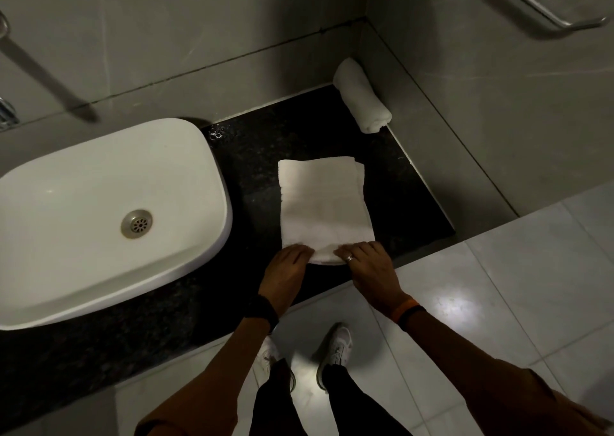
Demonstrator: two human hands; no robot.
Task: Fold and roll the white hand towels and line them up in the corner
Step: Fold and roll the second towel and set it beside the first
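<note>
A folded white hand towel (324, 203) lies flat on the black stone counter (255, 149), right of the basin. Its near end is curled into a small roll. My left hand (287, 266) and my right hand (367, 262) both grip that rolled near edge, fingers curled over it. A rolled white towel (362, 96) lies in the far right corner of the counter, against the wall.
A white vessel basin (99, 216) with a metal drain takes up the counter's left half. Grey tiled walls close the back and right sides. A metal rail (545, 13) hangs on the right wall. Water drops (216, 133) sit behind the basin.
</note>
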